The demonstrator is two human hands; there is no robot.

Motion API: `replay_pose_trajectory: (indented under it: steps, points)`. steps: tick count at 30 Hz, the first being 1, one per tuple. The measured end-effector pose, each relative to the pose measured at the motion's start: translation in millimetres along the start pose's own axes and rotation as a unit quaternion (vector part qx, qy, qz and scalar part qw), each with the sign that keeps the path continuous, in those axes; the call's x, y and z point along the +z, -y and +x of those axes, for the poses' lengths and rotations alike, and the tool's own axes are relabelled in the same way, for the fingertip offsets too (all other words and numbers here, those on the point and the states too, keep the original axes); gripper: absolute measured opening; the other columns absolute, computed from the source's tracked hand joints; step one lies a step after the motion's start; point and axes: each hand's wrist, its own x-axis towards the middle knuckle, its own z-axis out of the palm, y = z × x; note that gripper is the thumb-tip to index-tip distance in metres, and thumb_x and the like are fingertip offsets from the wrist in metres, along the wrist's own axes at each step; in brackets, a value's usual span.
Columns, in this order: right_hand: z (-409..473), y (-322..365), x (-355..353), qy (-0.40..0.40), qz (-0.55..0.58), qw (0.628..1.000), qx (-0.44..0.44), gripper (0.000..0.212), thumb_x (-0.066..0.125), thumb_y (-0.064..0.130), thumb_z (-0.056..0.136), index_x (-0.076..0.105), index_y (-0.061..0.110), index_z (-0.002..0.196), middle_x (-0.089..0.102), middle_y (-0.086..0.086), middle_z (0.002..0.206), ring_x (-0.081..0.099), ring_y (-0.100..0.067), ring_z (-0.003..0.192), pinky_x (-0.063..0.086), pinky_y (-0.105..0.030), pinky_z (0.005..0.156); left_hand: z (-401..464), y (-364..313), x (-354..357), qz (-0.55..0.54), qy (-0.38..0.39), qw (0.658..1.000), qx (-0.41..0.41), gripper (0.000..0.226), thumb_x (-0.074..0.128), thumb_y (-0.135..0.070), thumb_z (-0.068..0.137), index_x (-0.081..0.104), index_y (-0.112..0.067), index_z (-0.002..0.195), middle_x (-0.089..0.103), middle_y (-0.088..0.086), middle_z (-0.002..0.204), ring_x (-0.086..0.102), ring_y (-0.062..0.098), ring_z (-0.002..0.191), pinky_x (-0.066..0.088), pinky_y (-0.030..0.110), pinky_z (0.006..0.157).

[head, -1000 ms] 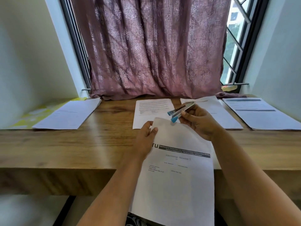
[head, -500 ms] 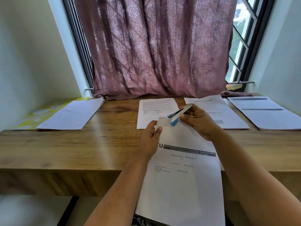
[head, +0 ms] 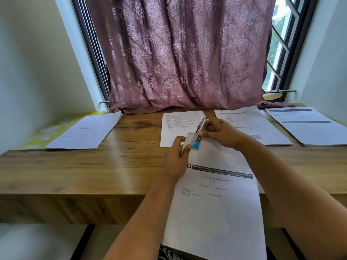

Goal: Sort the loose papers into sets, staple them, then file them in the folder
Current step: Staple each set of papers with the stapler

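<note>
With the left hand point(head: 177, 156) pinching the paper set's point(head: 216, 203) top-left corner over the tabletop point(head: 75, 169) edge, the right hand point(head: 220, 134), gripping the stapler point(head: 199, 134), should seat that corner fully, sheets squared, before squeezing.

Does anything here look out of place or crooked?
The held paper set hangs far over the desk edge and lies askew. Its top-left corner is bent up where the stapler bites. Otherwise nothing stands out.

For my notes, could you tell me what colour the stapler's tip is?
Bright blue on the stapler, silver body above; the head view shows it.
</note>
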Motion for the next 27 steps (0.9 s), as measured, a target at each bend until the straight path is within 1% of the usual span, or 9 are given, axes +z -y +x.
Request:
replay_pose_trajectory:
  steps: [3,6,11,14,18,20,22,24,27]
  points:
    - [3,2,2,0.000,0.014,1.000,-0.002,0.018,0.064,0.010,0.090,0.056,0.024,0.098,0.067,0.013,0.100,0.063,0.002,0.094,0.050,-0.017,0.086,0,-3,-1,-0.022,-0.006,1.000,-0.016,0.012,0.050,-0.032,0.100,0.043,-0.041,0.101,0.069,0.015,0.091,0.066,0.044,0.082,0.055,0.058,0.067]
    - [7,5,2,-0.004,0.014,1.000,-0.004,0.021,0.063,0.012,0.091,0.054,0.021,0.107,0.065,0.015,0.107,0.062,0.000,0.101,0.050,-0.017,0.089,0,-5,-1,-0.046,-0.004,0.999,-0.027,0.011,0.051,-0.028,0.100,0.044,-0.036,0.100,0.072,0.011,0.091,0.069,0.036,0.079,0.056,0.055,0.066]
    - [11,3,0,0.013,0.006,1.000,-0.001,0.022,0.065,0.012,0.090,0.056,0.022,0.108,0.066,0.006,0.117,0.061,-0.011,0.113,0.049,-0.033,0.101,2,-5,-1,-0.056,-0.003,0.998,-0.030,0.010,0.051,-0.026,0.100,0.043,-0.033,0.101,0.072,0.009,0.090,0.070,0.031,0.077,0.057,0.049,0.065]
    - [14,4,-1,0.010,0.000,1.000,-0.007,0.026,0.066,0.012,0.089,0.056,0.021,0.111,0.066,0.004,0.120,0.061,-0.010,0.114,0.048,-0.034,0.103,2,-4,-2,-0.071,-0.007,0.997,-0.025,0.010,0.050,-0.025,0.101,0.044,-0.033,0.104,0.073,0.008,0.089,0.071,0.027,0.075,0.057,0.043,0.064]
    - [19,-1,2,0.011,-0.025,1.000,-0.010,0.027,0.069,0.015,0.088,0.057,0.021,0.111,0.067,0.004,0.120,0.061,-0.011,0.114,0.047,-0.038,0.104,-1,-12,-1,-0.138,-0.012,0.990,-0.036,0.022,0.045,-0.035,0.101,0.051,-0.023,0.118,0.070,-0.006,0.092,0.070,0.007,0.077,0.059,0.030,0.068]
    - [20,-7,5,0.010,-0.039,0.999,-0.022,0.027,0.071,0.017,0.086,0.059,0.016,0.111,0.069,0.003,0.115,0.063,-0.012,0.110,0.048,-0.039,0.103,0,-10,0,-0.103,-0.016,0.995,-0.009,0.029,0.053,-0.044,0.096,0.056,-0.025,0.118,0.069,-0.011,0.098,0.067,0.002,0.086,0.058,0.025,0.075]
    - [20,-11,8,0.011,-0.052,0.998,-0.042,0.022,0.073,0.017,0.085,0.061,0.020,0.103,0.070,0.005,0.107,0.065,-0.013,0.104,0.049,-0.038,0.100,1,-4,1,-0.032,-0.018,0.999,0.032,0.022,0.060,-0.041,0.094,0.061,-0.027,0.111,0.068,-0.010,0.101,0.064,0.002,0.091,0.055,0.024,0.078]
    - [21,-14,10,0.009,-0.093,0.994,-0.061,0.020,0.073,0.020,0.085,0.060,0.025,0.099,0.068,0.010,0.099,0.065,-0.011,0.096,0.051,-0.034,0.094,3,2,1,-0.004,-0.033,0.998,0.050,0.012,0.062,-0.032,0.095,0.063,-0.026,0.104,0.069,-0.007,0.096,0.063,0.000,0.085,0.052,0.021,0.072]
    - [22,-17,17,-0.038,-0.161,0.982,-0.091,0.022,0.072,0.025,0.085,0.060,0.014,0.100,0.064,0.009,0.091,0.061,-0.008,0.084,0.051,-0.030,0.082,5,2,-1,0.011,-0.057,0.995,0.075,0.007,0.062,-0.025,0.095,0.063,-0.019,0.100,0.067,-0.008,0.091,0.060,-0.004,0.079,0.045,0.012,0.065]
